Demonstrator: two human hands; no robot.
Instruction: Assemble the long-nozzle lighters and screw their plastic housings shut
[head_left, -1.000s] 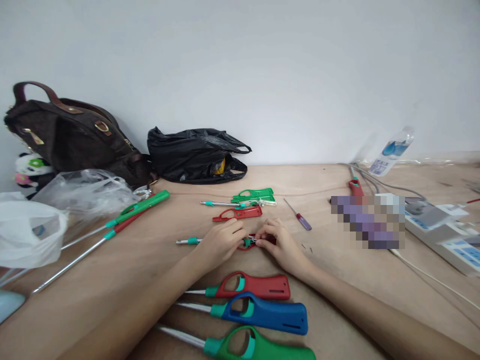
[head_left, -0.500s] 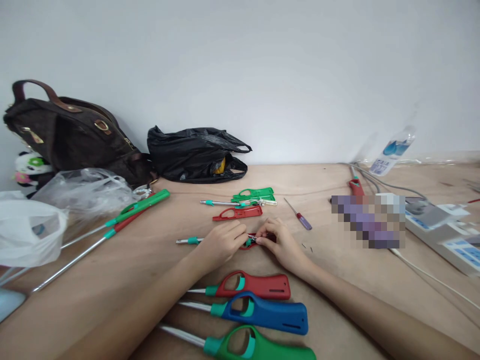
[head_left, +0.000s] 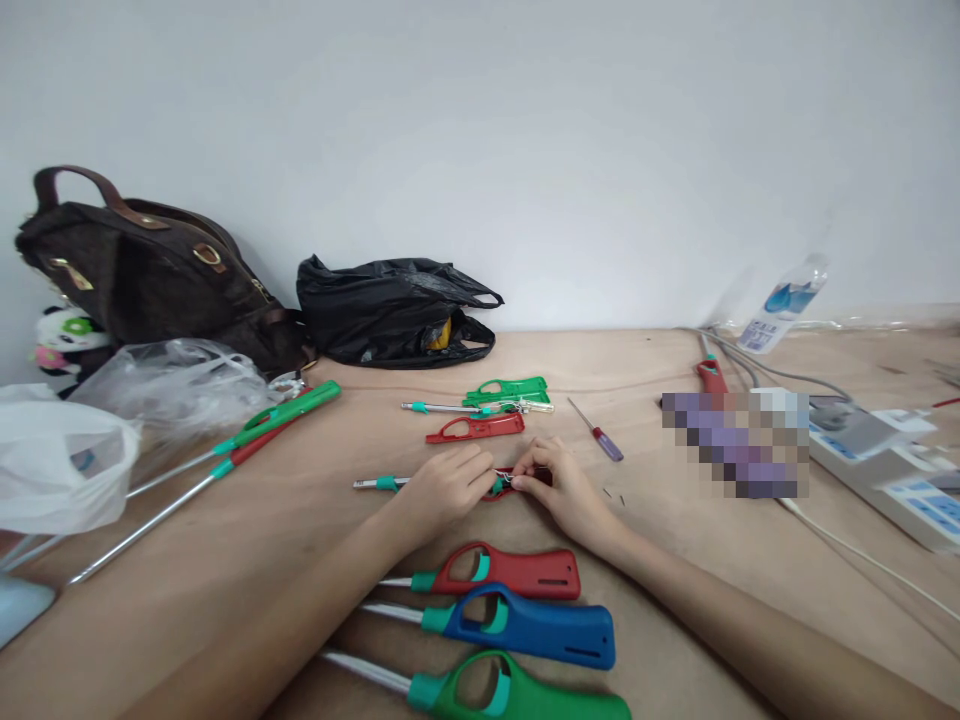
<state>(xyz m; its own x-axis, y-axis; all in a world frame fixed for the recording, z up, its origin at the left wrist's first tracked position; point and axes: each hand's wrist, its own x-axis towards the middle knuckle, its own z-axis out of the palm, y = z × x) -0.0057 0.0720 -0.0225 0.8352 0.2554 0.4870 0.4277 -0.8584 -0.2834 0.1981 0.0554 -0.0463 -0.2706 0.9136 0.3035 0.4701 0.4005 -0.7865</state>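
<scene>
Opened red lighter (head_left: 498,486) is lying on table (head_left: 285,500) between left hand (head_left: 450,480) and right hand (head_left: 556,482); fingers are bending over it, grip hidden, cannot tell; probably weighing little; wires (head_left: 507,477) likely flexing; stiff shell (head_left: 541,476) offering safer hold.

Your open lighter (head_left: 501,487) is red with teal bits and a silver tube. Near you are a red lighter (head_left: 529,573), a blue lighter (head_left: 534,632) and a green lighter (head_left: 544,700), each with a teal trigger. Your screwdriver (head_left: 607,443) has a purple handle with a red end. Your counter (head_left: 262,530) is light tan. The bottle (head_left: 784,307) has a blue and white label.
</scene>
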